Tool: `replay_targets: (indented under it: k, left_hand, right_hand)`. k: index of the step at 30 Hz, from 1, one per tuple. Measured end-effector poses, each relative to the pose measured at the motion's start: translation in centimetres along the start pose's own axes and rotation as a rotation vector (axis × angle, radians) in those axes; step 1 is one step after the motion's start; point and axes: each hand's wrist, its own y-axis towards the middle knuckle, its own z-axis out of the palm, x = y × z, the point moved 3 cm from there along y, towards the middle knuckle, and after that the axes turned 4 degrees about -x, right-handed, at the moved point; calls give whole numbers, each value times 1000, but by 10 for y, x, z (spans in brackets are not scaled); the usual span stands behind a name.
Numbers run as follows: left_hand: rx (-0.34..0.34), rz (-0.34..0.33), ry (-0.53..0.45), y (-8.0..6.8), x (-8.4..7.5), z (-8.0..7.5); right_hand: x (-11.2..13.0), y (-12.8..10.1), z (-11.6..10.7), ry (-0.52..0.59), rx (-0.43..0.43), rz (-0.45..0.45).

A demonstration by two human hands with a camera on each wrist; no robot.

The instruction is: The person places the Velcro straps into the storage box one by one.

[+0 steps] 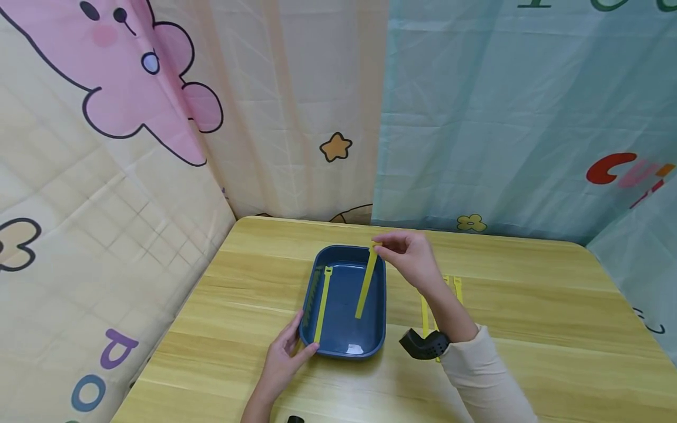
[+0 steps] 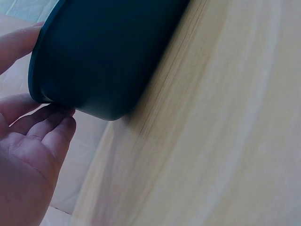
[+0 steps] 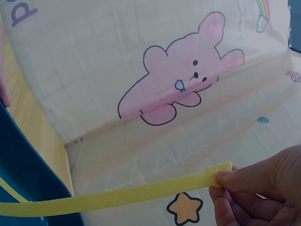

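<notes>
A yellow hook-and-loop cable tie (image 1: 366, 288) hangs from my right hand (image 1: 409, 255), its upper end pinched between thumb and fingers. Its lower part hangs over the inside of a deep blue rectangular tray (image 1: 344, 355). In the right wrist view the pinched cable tie (image 3: 117, 193) stretches leftward past the tray's wall. A second yellow cable tie (image 1: 323, 302), with a slotted head, lies lengthwise along the tray's left side. My left hand (image 1: 282, 355) grips the tray's near left corner. The left wrist view shows fingers (image 2: 59, 129) bent beneath the rim.
Several more yellow cable ties (image 1: 458, 289) lie on the wooden table (image 1: 529, 305) right of the tray, partly hidden by my right forearm. A black wrist camera (image 1: 425, 344) sits on that wrist. Printed curtains (image 1: 296, 117) hang behind and beside the table.
</notes>
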Motion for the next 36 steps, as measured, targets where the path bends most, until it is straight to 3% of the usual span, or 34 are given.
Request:
replay_targets:
  k: [19,36]
  left_hand:
    - [-3,25,11,-1,-3,1]
    - [-6,-2,15,-1,-3,1]
  right_hand:
    - [-13,-11,32,95,37,111]
    - [-22,-16,60,137,130,116]
